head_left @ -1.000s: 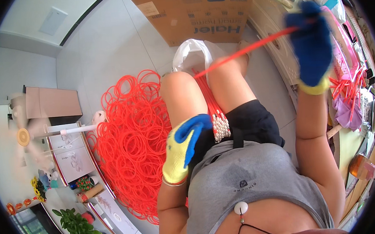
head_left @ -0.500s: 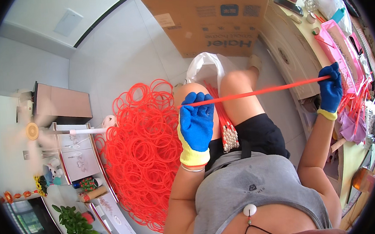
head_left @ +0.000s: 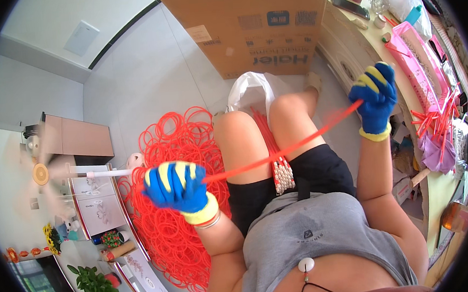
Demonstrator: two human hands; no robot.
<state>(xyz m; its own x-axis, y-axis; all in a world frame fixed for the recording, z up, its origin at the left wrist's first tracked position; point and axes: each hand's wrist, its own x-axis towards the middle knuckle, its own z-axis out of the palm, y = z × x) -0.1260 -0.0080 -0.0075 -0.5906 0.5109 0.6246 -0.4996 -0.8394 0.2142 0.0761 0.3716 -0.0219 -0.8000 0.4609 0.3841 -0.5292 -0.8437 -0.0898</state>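
Note:
A red flexible tube (head_left: 283,152) runs between my two gloved hands, sagging slightly and blurred by motion. My left hand (head_left: 176,187), in a blue and yellow work glove, is closed around its left end, over the pile of red rings. Closed on the other end is my right hand (head_left: 374,94), gloved alike and raised near the side counter. Between my thighs lies a bundle of red tubes (head_left: 268,135) with pale beaded-looking ends (head_left: 283,176) toward my waist. A large heap of red rings (head_left: 184,247) covers the floor on my left.
A big cardboard box (head_left: 258,30) stands ahead, a white plastic bag (head_left: 249,88) before my knees. On the right counter are a pink basket (head_left: 410,60), a phone (head_left: 350,7), red strips (head_left: 436,123) and a purple cloth (head_left: 437,152). A fan (head_left: 40,174) spins at left.
My left hand has moved left and turned knuckles up over the ring heap. My right hand has come inward and forward, away from the counter. The tube now sags instead of being taut.

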